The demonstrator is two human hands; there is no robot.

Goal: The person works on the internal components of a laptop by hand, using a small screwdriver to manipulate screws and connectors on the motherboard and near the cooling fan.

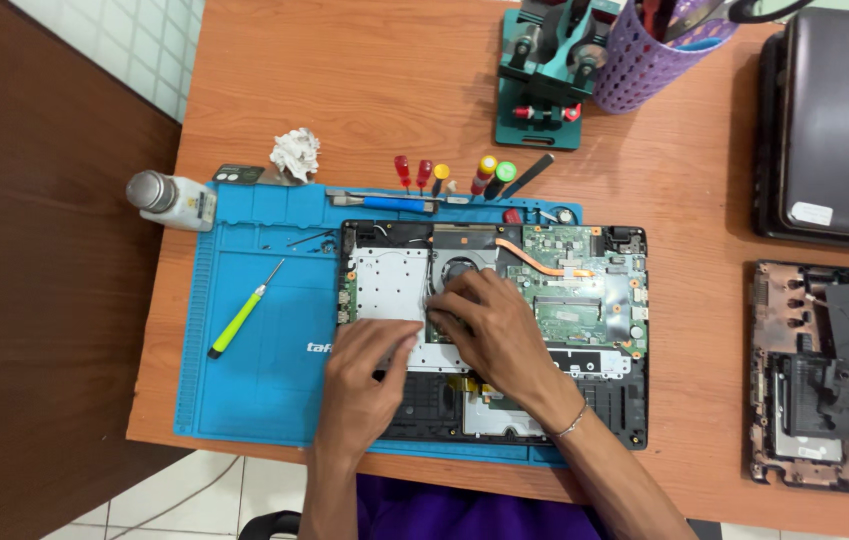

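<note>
fingers inside opened laptop

What we cannot make out

Our left hand and right hand cover the middle of the opened laptop, so we cannot tell what the fingertips touch there. The closed laptop, the stripped chassis and the purple perforated cup run off the frame's edges.

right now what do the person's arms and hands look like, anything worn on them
Both forearms are bare, with no sleeves or gloves in view. The right hand has a thin silver bracelet at its wrist. The left hand shows no ring, watch or band.
</note>
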